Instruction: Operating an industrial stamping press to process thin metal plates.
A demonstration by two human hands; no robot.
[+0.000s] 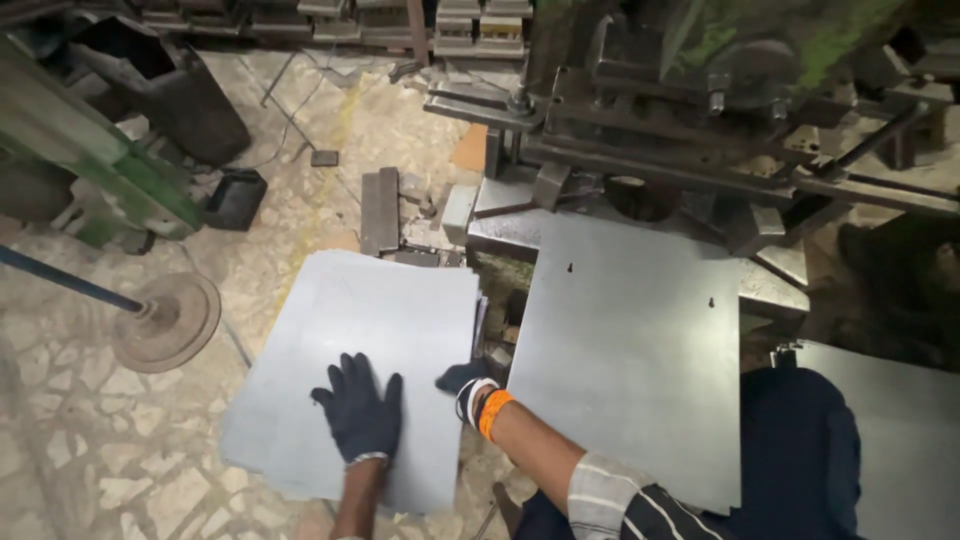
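Two gloved hands work at a stack of thin grey sheet-metal plates (370,330) that lies on the pale stone-patterned floor (80,450) to the person's left. The left hand (358,412), in a dark knitted glove, lies flat and spread on the top sheet near its near edge, pressing rather than gripping. The right hand (470,385), also dark-gloved with an orange band at the wrist, reaches to the right-hand edge of the stack; its fingers curl at or under that edge, but whether they have closed on a sheet I cannot tell. Just beside the stack, on the bed of the heavy dark press machine (700,110), lies a single large grey metal sheet (630,350) with two small keyhole-shaped punched holes in it, one near its upper left and one toward its right edge. As a judgement, that sheet has been partly punched, while the floor stack looks unmarked on top. Another grey sheet (900,440) lies at the far right, beyond the person's dark-trousered knee (790,440). A rusty round disc on a blue rod (170,318) stands on the floor, well apart from the stack.
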